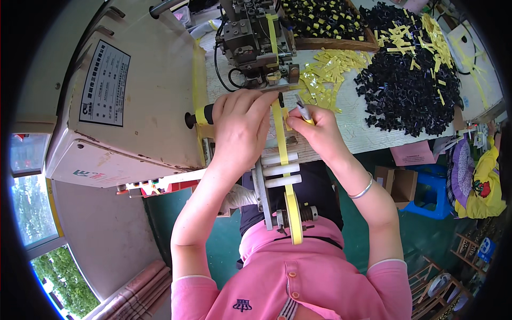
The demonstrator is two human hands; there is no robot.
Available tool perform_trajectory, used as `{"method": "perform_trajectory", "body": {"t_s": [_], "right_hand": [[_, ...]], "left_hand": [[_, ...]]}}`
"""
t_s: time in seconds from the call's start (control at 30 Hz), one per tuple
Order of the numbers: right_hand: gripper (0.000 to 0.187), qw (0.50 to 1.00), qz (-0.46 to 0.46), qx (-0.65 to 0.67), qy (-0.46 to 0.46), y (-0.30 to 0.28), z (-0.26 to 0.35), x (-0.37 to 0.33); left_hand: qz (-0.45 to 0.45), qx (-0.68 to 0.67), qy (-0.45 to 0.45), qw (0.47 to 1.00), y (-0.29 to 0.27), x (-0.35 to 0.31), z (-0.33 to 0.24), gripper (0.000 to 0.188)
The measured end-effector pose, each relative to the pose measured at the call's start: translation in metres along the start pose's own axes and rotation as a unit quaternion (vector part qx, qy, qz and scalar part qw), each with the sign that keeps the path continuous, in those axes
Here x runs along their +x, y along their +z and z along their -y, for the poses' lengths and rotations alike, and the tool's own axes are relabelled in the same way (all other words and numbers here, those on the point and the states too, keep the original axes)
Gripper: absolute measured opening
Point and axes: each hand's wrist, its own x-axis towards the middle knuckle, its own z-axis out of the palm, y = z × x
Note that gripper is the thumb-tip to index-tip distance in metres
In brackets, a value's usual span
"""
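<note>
My left hand (242, 125) is at the front of the machine, fingers bent together. Its fingertips are at a small black part (281, 100) beside the yellow tape (281, 136), and look closed on it. In my right hand (322, 133) is a slim pen-like tool (304, 111) with a metal tip pointing away from me. That hand's thumb and index finger also meet a short yellow strip (287, 118). The tape runs from a reel (296, 226) near my waist over white rollers (281, 169) and passes between my hands.
Beyond my hands stands a metal machine head (248, 45); a large beige housing (133, 64) fills the left. Loose yellow strips (325, 72) and a heap of black parts (408, 93) lie right. Behind them is a wooden tray (336, 44). A blue stool (431, 194) stands below.
</note>
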Motion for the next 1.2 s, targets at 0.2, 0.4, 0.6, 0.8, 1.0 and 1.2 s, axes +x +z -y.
{"method": "perform_trajectory", "body": {"t_s": [0.2, 0.4, 0.6, 0.8, 1.0, 1.2], "right_hand": [[0.013, 0.999, -0.014, 0.028, -0.038, 0.013, -0.001, 0.005], [0.012, 0.997, -0.018, 0.059, -0.037, 0.017, -0.001, 0.006], [0.01, 0.998, -0.006, 0.052, -0.025, 0.013, 0.001, 0.003], [0.01, 0.999, 0.004, 0.045, -0.02, 0.013, 0.001, 0.001], [0.013, 0.995, 0.002, 0.099, -0.014, 0.01, 0.013, -0.007], [0.013, 0.994, -0.027, 0.101, -0.034, 0.01, 0.014, -0.009]], "left_hand": [[0.019, -0.02, -0.017, 0.999, -0.001, 0.008, 0.003, 0.018], [0.012, -0.023, -0.021, 0.999, 0.0, 0.009, 0.004, 0.016], [0.011, -0.027, -0.025, 0.999, -0.001, 0.011, 0.002, 0.014], [0.014, -0.023, -0.03, 0.999, 0.001, 0.014, 0.004, 0.013], [0.079, -0.06, -0.108, 0.989, -0.003, 0.028, 0.004, 0.014], [0.234, -0.082, -0.225, 0.942, -0.008, 0.045, 0.013, 0.019]]}}
